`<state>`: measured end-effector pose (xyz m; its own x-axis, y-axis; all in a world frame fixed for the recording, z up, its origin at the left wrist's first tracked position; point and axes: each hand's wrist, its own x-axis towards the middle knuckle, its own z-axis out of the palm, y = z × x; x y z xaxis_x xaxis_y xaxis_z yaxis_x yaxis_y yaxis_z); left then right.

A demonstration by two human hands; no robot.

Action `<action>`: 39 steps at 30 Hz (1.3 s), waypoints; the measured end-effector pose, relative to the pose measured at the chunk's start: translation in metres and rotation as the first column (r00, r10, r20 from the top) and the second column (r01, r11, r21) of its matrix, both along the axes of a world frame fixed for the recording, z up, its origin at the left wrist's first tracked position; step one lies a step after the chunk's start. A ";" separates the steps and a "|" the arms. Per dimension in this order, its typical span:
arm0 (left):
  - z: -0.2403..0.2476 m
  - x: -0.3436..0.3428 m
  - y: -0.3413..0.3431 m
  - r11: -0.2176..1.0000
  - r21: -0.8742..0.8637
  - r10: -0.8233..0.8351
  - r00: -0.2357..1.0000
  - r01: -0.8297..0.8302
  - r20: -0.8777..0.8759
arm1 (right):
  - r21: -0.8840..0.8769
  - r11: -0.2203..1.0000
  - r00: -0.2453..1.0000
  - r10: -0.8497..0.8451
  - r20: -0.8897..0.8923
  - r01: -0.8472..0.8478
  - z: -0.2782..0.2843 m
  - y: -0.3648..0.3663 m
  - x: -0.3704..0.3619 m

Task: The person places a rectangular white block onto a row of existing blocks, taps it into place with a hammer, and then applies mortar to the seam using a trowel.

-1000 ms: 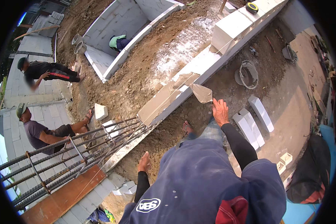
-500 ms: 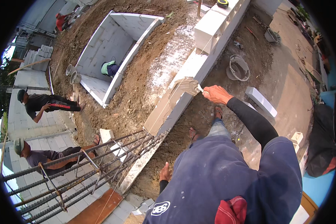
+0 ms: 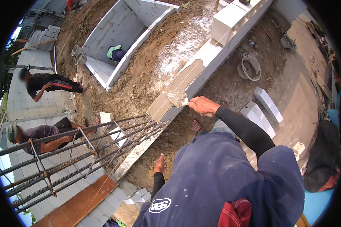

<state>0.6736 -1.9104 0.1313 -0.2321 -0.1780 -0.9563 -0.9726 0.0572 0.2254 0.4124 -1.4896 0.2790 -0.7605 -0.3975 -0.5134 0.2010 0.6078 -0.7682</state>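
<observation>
My right hand (image 3: 204, 105) is wrapped round a trowel whose mortar-covered blade (image 3: 179, 99) rests on a bed of grey mortar (image 3: 159, 108). The mortar coats the top of a low wall of pale blocks (image 3: 208, 70), with ridges drawn through part of it. A thin string runs along above the wall. My left hand (image 3: 160, 163) hangs low beside my body, holding nothing, its fingers stretched out.
A rebar cage (image 3: 91, 153) juts out leftward from the wall's near end. Right of the wall are a bucket (image 3: 249, 67) and loose pale blocks (image 3: 268, 105). A person (image 3: 116, 54) bends inside a block-lined pit (image 3: 113, 32); two others (image 3: 53, 82) (image 3: 45, 138) are at the left.
My right hand has drawn the trowel along the wall, toward the rebar end, spreading mortar. My view has shifted a little. My left hand still hangs free.
</observation>
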 end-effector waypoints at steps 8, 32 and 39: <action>-0.008 0.022 0.014 0.999 0.036 -0.002 1.000 0.002 -0.015 | 0.322 0.933 0.912 -0.014 -0.411 0.159 0.007 0.012 -0.005; 0.018 0.028 0.029 0.995 0.046 0.088 0.995 -0.086 -0.050 | 0.075 0.985 0.977 0.166 -0.131 -0.157 -0.009 -0.083 0.036; -0.023 0.073 0.019 0.991 0.010 0.132 0.986 -0.134 0.099 | 0.246 0.965 0.932 0.171 -0.320 -0.093 0.002 -0.066 0.014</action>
